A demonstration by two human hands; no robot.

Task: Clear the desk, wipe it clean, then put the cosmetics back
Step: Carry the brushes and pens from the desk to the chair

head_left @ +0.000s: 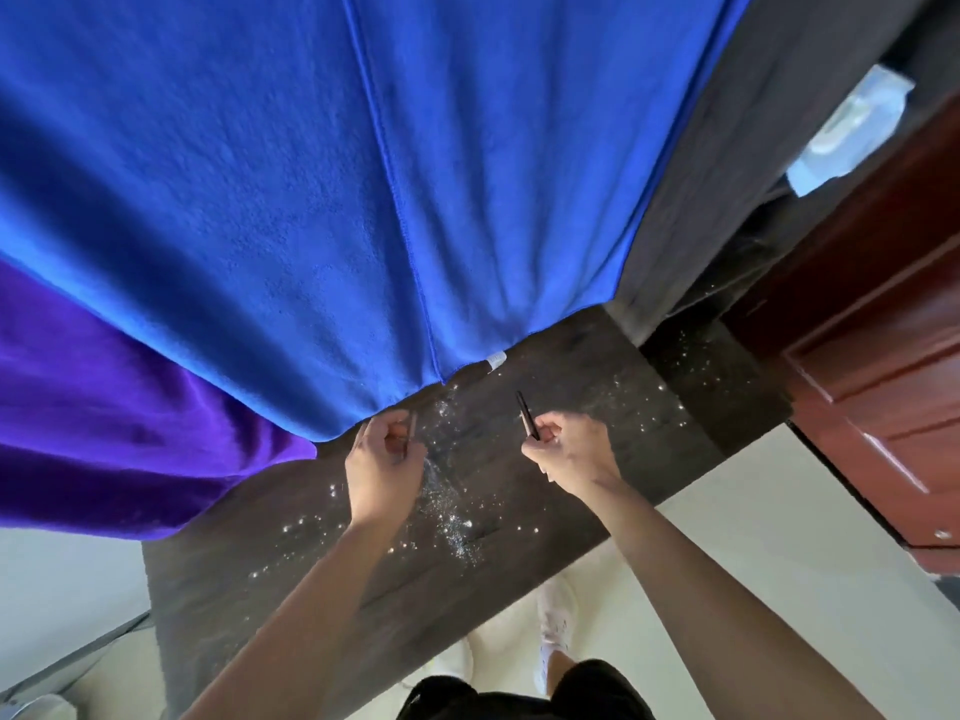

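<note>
your left hand is curled over the dark wooden desk, its fingers pinching a slim brownish stick that stands nearly upright just below the hem of the blue cloth. your right hand is closed in a fist around a dark pencil, whose free end points up and away from you, raised above the desk top. the two hands are near each other but apart, both above the middle of the desk. white specks lie scattered across the wood between and below your hands, thickest just beside your left wrist. the blue cloth hangs over the far part of the desk, with a purple cloth to its left and a grey cloth to its right. a reddish-brown cabinet stands at the right end. your white shoes show on the pale floor under the near edge.
</note>
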